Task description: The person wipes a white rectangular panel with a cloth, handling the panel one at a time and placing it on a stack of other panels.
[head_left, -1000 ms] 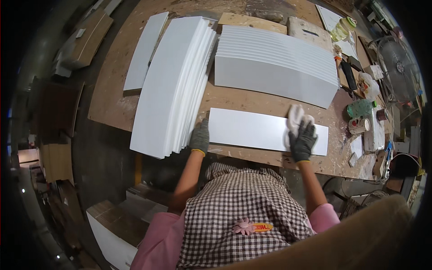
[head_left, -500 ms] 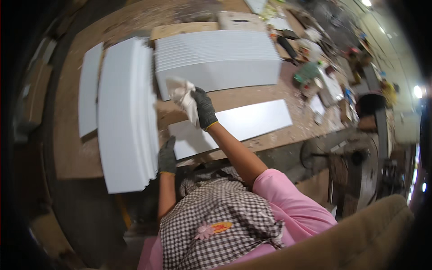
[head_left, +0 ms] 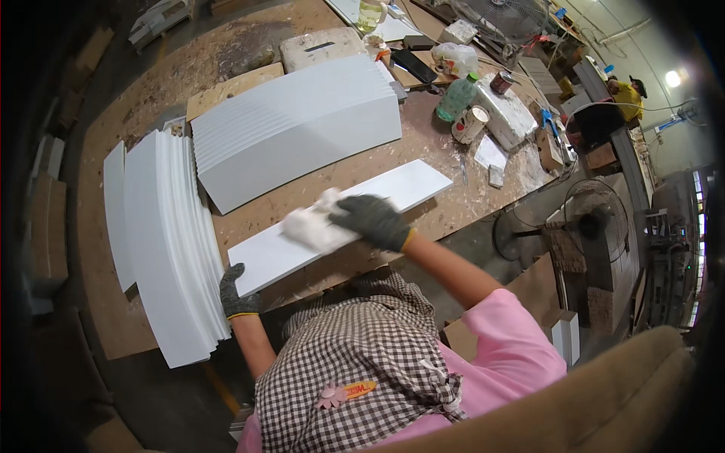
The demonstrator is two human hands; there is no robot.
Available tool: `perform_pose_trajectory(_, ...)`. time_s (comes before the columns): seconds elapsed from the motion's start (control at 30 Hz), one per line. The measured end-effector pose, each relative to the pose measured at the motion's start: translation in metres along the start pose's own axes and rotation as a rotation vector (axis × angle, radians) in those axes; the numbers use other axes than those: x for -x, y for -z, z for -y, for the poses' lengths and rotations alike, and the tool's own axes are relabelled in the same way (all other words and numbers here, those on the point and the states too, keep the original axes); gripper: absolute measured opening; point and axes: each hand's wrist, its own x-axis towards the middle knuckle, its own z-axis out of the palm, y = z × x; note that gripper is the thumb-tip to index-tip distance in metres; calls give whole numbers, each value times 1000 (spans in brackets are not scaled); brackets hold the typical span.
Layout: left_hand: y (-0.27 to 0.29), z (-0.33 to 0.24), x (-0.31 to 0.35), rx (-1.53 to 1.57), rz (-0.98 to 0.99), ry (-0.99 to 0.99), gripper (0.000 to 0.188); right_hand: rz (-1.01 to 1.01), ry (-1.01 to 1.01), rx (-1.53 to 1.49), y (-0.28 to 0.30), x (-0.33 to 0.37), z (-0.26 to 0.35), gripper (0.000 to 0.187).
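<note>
A long white board (head_left: 400, 189) lies at a slant along the near side of the wooden table. My right hand (head_left: 375, 221), in a dark grey knit glove, grips a crumpled white cloth (head_left: 310, 226) and presses it onto the board around its middle; the cloth is slightly blurred. At the board's left end my gloved left hand (head_left: 239, 291) holds the corner, its thumb raised along the edge and its other fingers largely hidden. Beyond the board stands a stack of white boards (head_left: 302, 147). Another stack of white boards (head_left: 162, 257) is just left of my left hand.
On the worn wooden table (head_left: 445, 219), at the right, are a green bottle (head_left: 458, 98), a can (head_left: 470, 125), a white foam block (head_left: 507, 113) and a black phone (head_left: 414, 66). A standing fan (head_left: 593, 224) is beyond the table's right edge. Farther off is a person in yellow (head_left: 627, 98).
My right hand has brought the cloth down from above onto the board. My left hand stays by the board's left end. The whole view has shifted and turned.
</note>
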Motion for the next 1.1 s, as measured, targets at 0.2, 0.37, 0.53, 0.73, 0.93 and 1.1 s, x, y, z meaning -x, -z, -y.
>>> perform_pose_trajectory(0.2,-31,-16,26,4,-11,-168,37,-120,-346,34,19,120,-134,48)
perform_pose_trajectory(0.37,-63,-10,94,138,-110,23,40,-112,-549,-189,21,168,-158,59)
perform_pose_trajectory(0.53,-60,-18,167,51,53,-206,59,-913,-754,-1198,51,139,-196,39)
perform_pose_trajectory(0.73,-38,-49,222,288,-61,-595,63,-1164,-922,-1048,86,31,-152,20)
perform_pose_trajectory(0.93,-2,-77,218,262,-179,-1004,61,-701,-874,-1363,4,1,-76,35)
perform_pose_trajectory(1.1,25,-92,198,233,-250,-1219,54,-510,-857,-1211,-27,1,-23,43)
